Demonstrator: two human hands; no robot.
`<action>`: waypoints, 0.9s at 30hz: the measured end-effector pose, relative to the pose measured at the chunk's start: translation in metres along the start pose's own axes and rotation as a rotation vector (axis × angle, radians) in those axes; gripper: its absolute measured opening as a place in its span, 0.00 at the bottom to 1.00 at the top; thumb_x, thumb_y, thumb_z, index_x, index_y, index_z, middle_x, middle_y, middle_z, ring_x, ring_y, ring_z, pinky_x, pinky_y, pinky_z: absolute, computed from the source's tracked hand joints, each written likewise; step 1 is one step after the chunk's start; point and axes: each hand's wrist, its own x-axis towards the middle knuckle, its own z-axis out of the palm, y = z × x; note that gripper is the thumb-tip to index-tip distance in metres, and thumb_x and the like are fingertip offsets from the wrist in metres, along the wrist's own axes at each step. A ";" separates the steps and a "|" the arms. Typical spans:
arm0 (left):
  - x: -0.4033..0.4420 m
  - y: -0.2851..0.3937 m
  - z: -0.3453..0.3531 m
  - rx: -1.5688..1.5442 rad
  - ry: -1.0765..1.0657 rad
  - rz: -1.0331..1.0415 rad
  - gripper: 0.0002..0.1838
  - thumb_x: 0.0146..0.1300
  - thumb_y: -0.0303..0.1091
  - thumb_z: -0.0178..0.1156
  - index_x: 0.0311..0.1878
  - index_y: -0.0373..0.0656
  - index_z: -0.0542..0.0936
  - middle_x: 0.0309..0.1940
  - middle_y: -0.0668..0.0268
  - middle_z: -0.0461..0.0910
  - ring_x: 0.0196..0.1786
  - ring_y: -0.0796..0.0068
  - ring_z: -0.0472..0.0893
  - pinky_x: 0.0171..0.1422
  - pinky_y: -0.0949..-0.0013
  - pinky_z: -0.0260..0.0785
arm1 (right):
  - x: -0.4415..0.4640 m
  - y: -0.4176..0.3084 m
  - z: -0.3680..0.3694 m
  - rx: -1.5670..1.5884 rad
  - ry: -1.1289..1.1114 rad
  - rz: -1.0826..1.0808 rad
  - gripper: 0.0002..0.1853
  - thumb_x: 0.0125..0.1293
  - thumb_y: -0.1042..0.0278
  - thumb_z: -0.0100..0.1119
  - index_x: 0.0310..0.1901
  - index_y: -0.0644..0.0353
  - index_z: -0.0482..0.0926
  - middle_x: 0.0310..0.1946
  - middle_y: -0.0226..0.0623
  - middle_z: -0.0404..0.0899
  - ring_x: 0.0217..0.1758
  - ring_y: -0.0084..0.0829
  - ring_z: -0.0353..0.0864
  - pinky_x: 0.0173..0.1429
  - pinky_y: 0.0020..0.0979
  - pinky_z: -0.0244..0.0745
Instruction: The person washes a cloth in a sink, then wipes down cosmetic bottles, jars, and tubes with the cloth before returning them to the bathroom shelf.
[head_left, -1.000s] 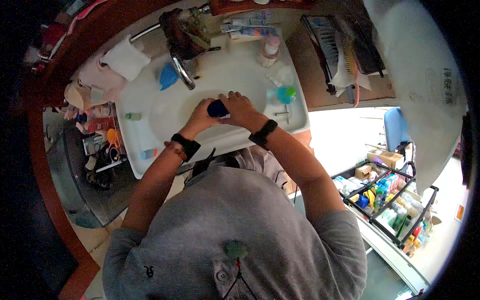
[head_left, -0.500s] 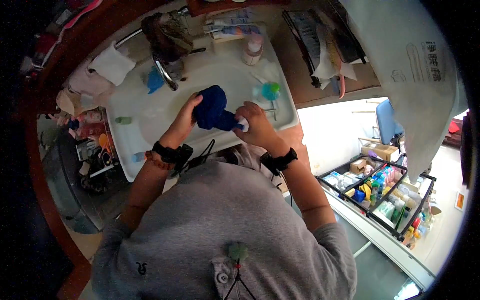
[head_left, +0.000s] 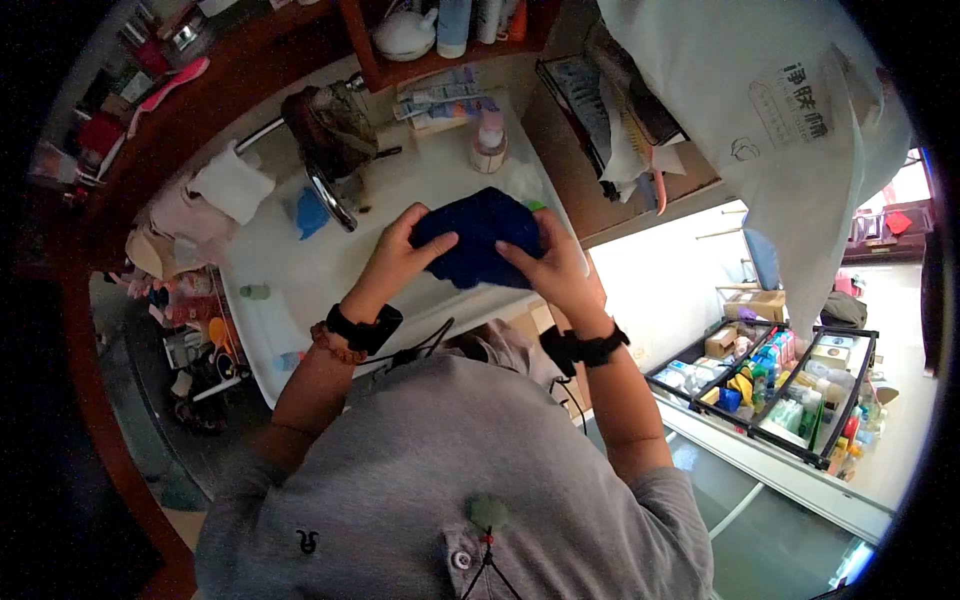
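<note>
A dark blue cloth is spread between my hands above the front right part of the white sink. My left hand grips its left side, with the thumb on top. On its right side my right hand holds the cloth, thumb also on top and the other fingers behind it. The curved metal faucet stands beyond my left hand. Behind the cloth is a bottle with a pink top, and a green cap shows just past its right edge.
A blue item and a small green bottle lie on the sink. Tubes lie at its back. White and pink cloths hang at the left. Black-framed bins stand at the right, near a hanging plastic sheet.
The blue cloth, first a small bundle between both hands, was stretched out lengthwise and is now opened wide. My right hand has moved up and right with it. The view has shifted.
</note>
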 end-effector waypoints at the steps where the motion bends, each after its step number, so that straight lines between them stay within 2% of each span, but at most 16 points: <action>1: 0.001 0.008 0.002 -0.034 -0.037 0.024 0.14 0.62 0.35 0.65 0.41 0.40 0.71 0.31 0.73 0.72 0.33 0.86 0.70 0.36 0.80 0.66 | -0.005 -0.008 -0.012 0.014 -0.023 -0.036 0.20 0.59 0.59 0.68 0.45 0.64 0.73 0.34 0.35 0.77 0.35 0.21 0.74 0.39 0.26 0.71; 3: 0.003 0.037 0.007 -0.105 -0.110 0.071 0.13 0.64 0.35 0.64 0.42 0.40 0.70 0.32 0.73 0.72 0.34 0.87 0.71 0.37 0.80 0.66 | -0.014 -0.014 -0.040 0.039 -0.070 -0.107 0.19 0.61 0.59 0.66 0.45 0.63 0.73 0.36 0.36 0.78 0.35 0.21 0.77 0.40 0.26 0.73; 5: -0.003 0.095 0.016 -0.288 -0.169 0.027 0.13 0.64 0.34 0.63 0.46 0.41 0.71 0.36 0.71 0.75 0.37 0.86 0.74 0.40 0.80 0.68 | -0.024 -0.020 -0.079 0.580 -0.166 -0.292 0.14 0.64 0.62 0.62 0.44 0.61 0.72 0.39 0.37 0.78 0.38 0.23 0.79 0.41 0.26 0.75; 6: -0.004 0.121 0.023 -0.359 -0.183 0.024 0.13 0.64 0.34 0.63 0.46 0.40 0.71 0.36 0.71 0.76 0.37 0.86 0.74 0.40 0.80 0.69 | -0.020 -0.008 -0.092 0.977 -0.228 -0.361 0.09 0.65 0.67 0.59 0.43 0.58 0.72 0.39 0.37 0.78 0.42 0.26 0.80 0.43 0.27 0.77; 8: 0.000 0.133 0.039 -0.429 -0.241 0.021 0.15 0.63 0.34 0.64 0.48 0.40 0.72 0.37 0.69 0.77 0.38 0.83 0.77 0.41 0.77 0.70 | -0.019 0.027 -0.074 0.772 0.076 -0.138 0.08 0.64 0.67 0.59 0.42 0.58 0.73 0.38 0.37 0.77 0.43 0.30 0.80 0.45 0.29 0.77; 10: 0.014 0.126 0.054 -0.076 -0.319 0.141 0.17 0.62 0.32 0.64 0.51 0.40 0.72 0.38 0.70 0.78 0.41 0.81 0.77 0.46 0.76 0.71 | -0.025 0.002 -0.040 0.124 0.208 -0.082 0.08 0.64 0.67 0.58 0.41 0.59 0.74 0.38 0.38 0.77 0.41 0.33 0.79 0.46 0.32 0.76; 11: 0.022 0.120 0.059 0.101 -0.345 0.201 0.18 0.61 0.30 0.65 0.52 0.39 0.72 0.38 0.70 0.78 0.43 0.80 0.77 0.49 0.75 0.71 | -0.031 -0.001 -0.034 -0.086 0.249 -0.097 0.08 0.64 0.67 0.58 0.41 0.59 0.74 0.37 0.39 0.77 0.41 0.34 0.79 0.45 0.33 0.76; 12: 0.029 0.108 0.062 0.177 -0.305 0.257 0.15 0.60 0.30 0.66 0.47 0.39 0.74 0.36 0.70 0.78 0.41 0.79 0.77 0.48 0.75 0.71 | -0.040 -0.004 -0.032 -0.221 0.278 -0.131 0.08 0.63 0.67 0.58 0.41 0.59 0.74 0.37 0.39 0.77 0.41 0.34 0.79 0.45 0.33 0.76; 14: 0.038 0.090 0.065 -0.042 -0.200 0.295 0.15 0.61 0.32 0.65 0.48 0.39 0.74 0.38 0.69 0.78 0.40 0.78 0.78 0.46 0.75 0.71 | -0.052 -0.010 -0.034 -0.414 0.309 -0.177 0.08 0.63 0.67 0.58 0.40 0.59 0.75 0.37 0.39 0.78 0.40 0.35 0.79 0.45 0.34 0.76; 15: 0.044 0.078 0.066 -0.147 -0.156 0.312 0.15 0.61 0.33 0.65 0.48 0.40 0.74 0.39 0.69 0.78 0.40 0.78 0.78 0.45 0.75 0.71 | -0.056 -0.014 -0.039 -0.490 0.314 -0.187 0.08 0.63 0.67 0.58 0.40 0.59 0.75 0.37 0.39 0.78 0.40 0.35 0.79 0.44 0.34 0.75; 18: 0.074 0.005 0.073 -0.214 -0.170 -0.032 0.18 0.65 0.36 0.61 0.54 0.41 0.71 0.48 0.66 0.76 0.47 0.73 0.79 0.52 0.71 0.70 | -0.064 -0.015 -0.032 -0.647 0.272 -0.219 0.07 0.62 0.67 0.58 0.40 0.59 0.76 0.36 0.40 0.78 0.40 0.37 0.79 0.44 0.35 0.75; 20: 0.047 -0.037 0.099 0.009 -0.326 0.105 0.19 0.67 0.39 0.58 0.55 0.40 0.69 0.51 0.64 0.75 0.51 0.68 0.77 0.55 0.68 0.68 | -0.070 -0.004 -0.007 -0.725 0.249 -0.237 0.07 0.61 0.67 0.58 0.39 0.59 0.76 0.36 0.41 0.78 0.39 0.38 0.79 0.43 0.36 0.75; 22: 0.039 -0.038 0.116 0.040 -0.340 0.160 0.21 0.67 0.39 0.57 0.57 0.39 0.68 0.53 0.61 0.74 0.55 0.64 0.75 0.59 0.65 0.66 | -0.070 0.003 0.003 -0.754 0.275 -0.251 0.07 0.61 0.67 0.58 0.39 0.59 0.76 0.35 0.41 0.78 0.39 0.39 0.79 0.42 0.37 0.74; 23: 0.036 -0.038 0.121 -0.036 -0.284 0.125 0.22 0.66 0.38 0.58 0.59 0.39 0.67 0.54 0.58 0.74 0.57 0.62 0.74 0.61 0.64 0.65 | -0.072 0.003 -0.004 -0.759 0.292 -0.246 0.07 0.60 0.67 0.57 0.39 0.59 0.77 0.35 0.41 0.78 0.39 0.39 0.79 0.42 0.37 0.74; 25: 0.037 -0.042 0.118 0.053 -0.260 0.122 0.24 0.64 0.37 0.59 0.60 0.38 0.67 0.55 0.55 0.73 0.59 0.58 0.72 0.64 0.61 0.64 | -0.079 -0.006 -0.037 -0.775 0.323 -0.186 0.07 0.60 0.67 0.57 0.38 0.59 0.77 0.35 0.42 0.78 0.39 0.40 0.79 0.42 0.38 0.74; 27: 0.076 -0.067 0.096 0.383 -0.295 0.239 0.27 0.62 0.37 0.61 0.61 0.37 0.66 0.55 0.51 0.72 0.59 0.54 0.72 0.65 0.58 0.63 | -0.083 -0.010 -0.057 -0.826 0.349 -0.142 0.07 0.59 0.68 0.57 0.38 0.59 0.77 0.34 0.42 0.78 0.38 0.41 0.79 0.41 0.39 0.74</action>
